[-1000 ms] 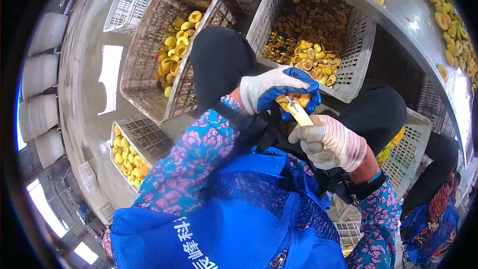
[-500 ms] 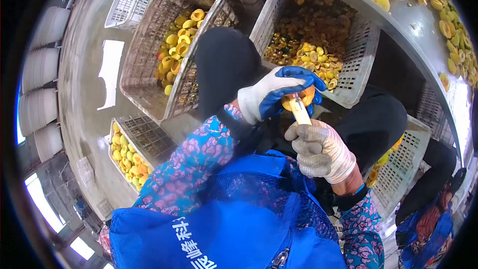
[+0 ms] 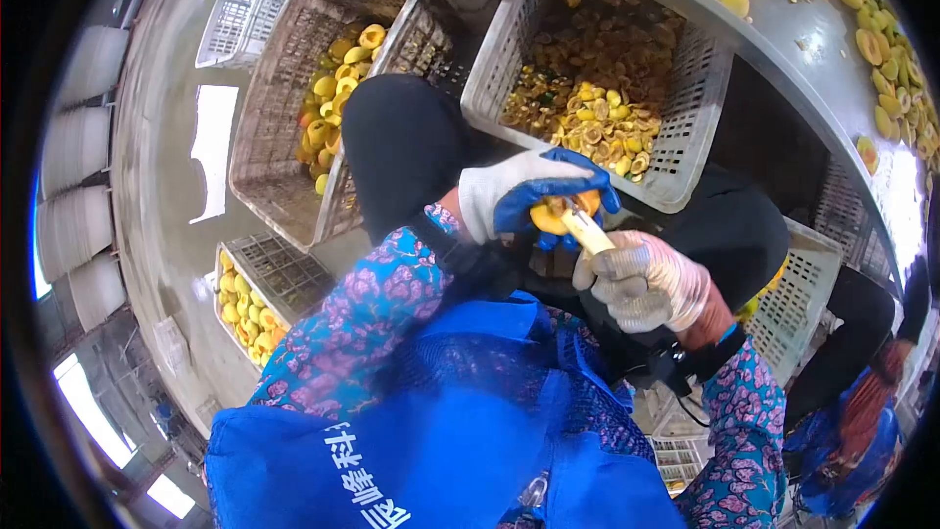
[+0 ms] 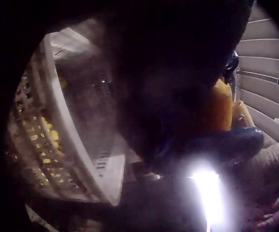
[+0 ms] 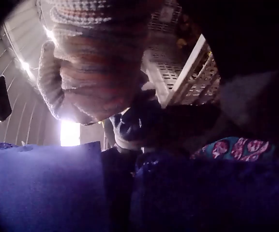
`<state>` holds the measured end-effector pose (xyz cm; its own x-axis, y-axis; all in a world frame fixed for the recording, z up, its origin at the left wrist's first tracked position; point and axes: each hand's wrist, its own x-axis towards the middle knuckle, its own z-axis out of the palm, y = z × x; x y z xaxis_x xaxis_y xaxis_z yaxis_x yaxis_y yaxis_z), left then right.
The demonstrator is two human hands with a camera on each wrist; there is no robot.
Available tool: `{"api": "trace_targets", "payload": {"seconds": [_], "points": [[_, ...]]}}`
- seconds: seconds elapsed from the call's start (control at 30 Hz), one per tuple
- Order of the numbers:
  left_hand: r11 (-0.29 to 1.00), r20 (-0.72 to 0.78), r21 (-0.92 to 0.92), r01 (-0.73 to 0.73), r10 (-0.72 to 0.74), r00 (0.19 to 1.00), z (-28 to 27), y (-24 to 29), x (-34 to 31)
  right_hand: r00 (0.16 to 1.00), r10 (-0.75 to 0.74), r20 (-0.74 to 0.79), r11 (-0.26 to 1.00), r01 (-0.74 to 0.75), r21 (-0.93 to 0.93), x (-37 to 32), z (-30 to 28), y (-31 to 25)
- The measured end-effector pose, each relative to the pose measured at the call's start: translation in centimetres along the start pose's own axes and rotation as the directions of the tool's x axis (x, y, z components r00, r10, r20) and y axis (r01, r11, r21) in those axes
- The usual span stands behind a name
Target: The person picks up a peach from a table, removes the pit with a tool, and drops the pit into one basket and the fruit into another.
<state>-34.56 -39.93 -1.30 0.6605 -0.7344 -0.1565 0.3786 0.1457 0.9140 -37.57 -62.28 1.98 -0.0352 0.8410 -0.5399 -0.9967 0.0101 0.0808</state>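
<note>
In the head view my left hand (image 3: 534,191), in a white glove with blue coating, grips a halved yellow-orange peach (image 3: 548,218). My right hand (image 3: 651,279), in a striped glove with grey fingers, holds a pitting tool by its cream handle (image 3: 587,232). The tool's metal end meets the cut side of the fruit and is mostly hidden there. In the dark left wrist view the orange peach (image 4: 219,108) shows above a gloved finger. The right wrist view shows the back of the striped glove (image 5: 96,67); the tool is hidden there.
A crate of pits and scraps (image 3: 681,157) stands just beyond my hands. Left of it is a crate (image 3: 264,152) with peach halves, and a smaller crate (image 3: 284,279) of yellow fruit stands lower left. A metal table (image 3: 798,29) bearing fruit curves along the upper right.
Both hands have shifted slightly left and down in the head view since half a second ago. The tool has tilted from nearly upright to slanting, still against the peach.
</note>
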Motion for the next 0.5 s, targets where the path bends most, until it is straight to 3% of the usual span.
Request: {"api": "trace_targets", "payload": {"seconds": [0.03, 0.07, 0.1, 0.13, 0.2, 0.27, 0.37, 0.4, 0.47, 0.5], "points": [[0.980, -0.032, 0.166, -0.108, 0.115, 0.993, -0.4, -0.4, 0.3, 1.000, -0.010, 0.001, 0.999, 0.010, -0.051, -0.4, -0.5, -1.0], [0.970, -0.119, -0.210, 0.124, -0.151, 0.981, -1.0, -0.6, 0.9, 0.999, -0.029, 0.014, 0.994, 0.031, -0.104, -1.1, -1.4, -1.8], [0.773, -0.196, -0.595, 0.220, -0.405, 0.893, -1.7, -0.8, 1.4, 0.993, -0.062, -0.096, 0.978, 0.041, -0.206, -2.1, -0.6, -2.8], [0.762, -0.245, -0.635, 0.126, -0.353, 0.903, -2.9, -1.4, 1.7, 0.975, -0.106, -0.197, 0.951, 0.042, -0.306, -3.1, 0.3, -3.8], [0.606, -0.155, -0.795, 0.017, -0.230, 0.961, -4.7, -1.8, 2.3, 0.887, -0.329, -0.325, 0.880, 0.163, -0.445, -3.2, 0.2, -4.6], [0.548, -0.140, -0.836, -0.036, -0.151, 0.979, -5.0, -1.7, 2.8, 0.764, -0.492, -0.417, 0.826, 0.258, -0.501, -2.8, 1.8, -5.1], [0.485, -0.166, -0.870, -0.090, -0.116, 0.979, -4.5, -1.0, 3.0, 0.515, -0.748, -0.419, 0.652, 0.454, -0.608, -0.2, 1.9, -4.1], [0.527, -0.234, -0.840, -0.130, -0.135, 0.963, -4.1, -0.7, 2.9, 0.392, -0.831, -0.395, 0.533, 0.359, -0.766, 1.1, 1.2, -3.9], [0.608, -0.357, -0.770, -0.194, -0.158, 0.920, -3.1, 0.5, 2.9, 0.301, -0.891, -0.341, 0.438, 0.369, -0.820, 3.5, -0.9, -2.8], [0.626, -0.411, -0.725, -0.285, -0.061, 0.910, -3.2, 0.8, 2.5, 0.167, -0.972, -0.168, 0.185, 0.088, -0.979, 4.1, -1.2, -2.6]]}}
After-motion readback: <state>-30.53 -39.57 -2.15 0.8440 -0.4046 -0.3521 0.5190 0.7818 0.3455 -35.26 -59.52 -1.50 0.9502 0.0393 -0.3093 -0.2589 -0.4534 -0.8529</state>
